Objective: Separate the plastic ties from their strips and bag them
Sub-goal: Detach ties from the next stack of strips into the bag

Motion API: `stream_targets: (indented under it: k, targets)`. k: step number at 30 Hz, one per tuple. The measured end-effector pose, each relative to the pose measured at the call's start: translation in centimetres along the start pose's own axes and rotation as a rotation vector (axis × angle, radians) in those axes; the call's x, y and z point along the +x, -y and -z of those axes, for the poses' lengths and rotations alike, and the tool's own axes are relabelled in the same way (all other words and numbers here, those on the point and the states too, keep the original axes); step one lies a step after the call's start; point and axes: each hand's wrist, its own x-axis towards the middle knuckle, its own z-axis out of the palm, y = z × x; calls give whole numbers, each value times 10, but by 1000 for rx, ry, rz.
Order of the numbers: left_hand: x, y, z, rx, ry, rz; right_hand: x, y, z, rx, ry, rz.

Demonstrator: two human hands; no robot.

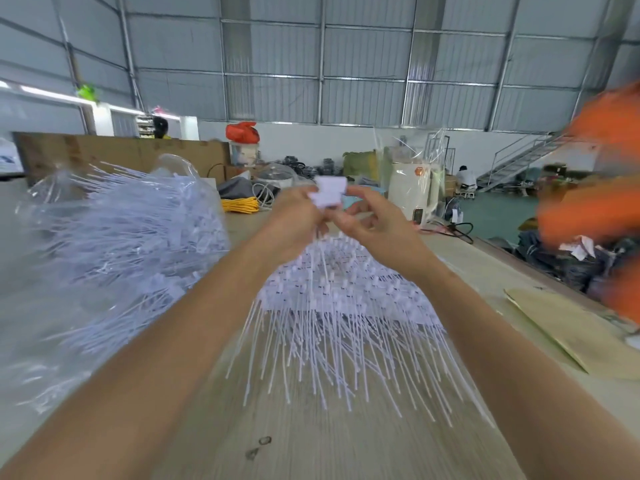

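From the head view, both hands meet at twelve o'clock — left hand (294,216) and right hand (367,220) pinching a white strip (329,194) of plastic ties (332,323) fanned over the worktop (311,445). The ties look light and springy, best held near their heads — the bag (114,244) lies at nine o'clock.

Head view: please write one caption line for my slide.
Both hands, left and right, pinch a white strip above the loose ties, beside a clear bag of ties.

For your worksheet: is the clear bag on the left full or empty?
Well filled: the clear bag bulges with white ties throughout.
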Motion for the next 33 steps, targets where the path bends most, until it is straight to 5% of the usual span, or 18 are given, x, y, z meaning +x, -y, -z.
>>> stream_targets:
  k: [3, 5, 10, 18, 21, 23, 26, 29, 33]
  targets:
    - [12, -23, 48, -17, -187, -110, -5, -30, -4, -178, 46, -114]
    - [15, -25, 86, 213, -260, -108, -12, -58, -9, -406, 159, -201]
    - [8, 28, 161, 817, -304, 325, -29, -108, -30, -674, 335, -292]
    - [-10, 76, 205, 1734, -182, 622, -28, -112, -35, -645, 316, -276]
    - [-2, 65, 177, 1839, -313, 608, -27, -112, -34, -645, 310, -287]
    - [9, 61, 152, 1869, -353, 428, -25, -111, -34, -644, 296, -283]
    - [26, 67, 112, 1457, -185, 116, -25, -106, -34, -657, 252, -254]
    - [34, 85, 87, 1228, 42, 166, -26, -104, -31, -713, 161, -180]
    - [47, 100, 84, 1179, -21, 203, -27, -104, -29, -723, 53, -113]
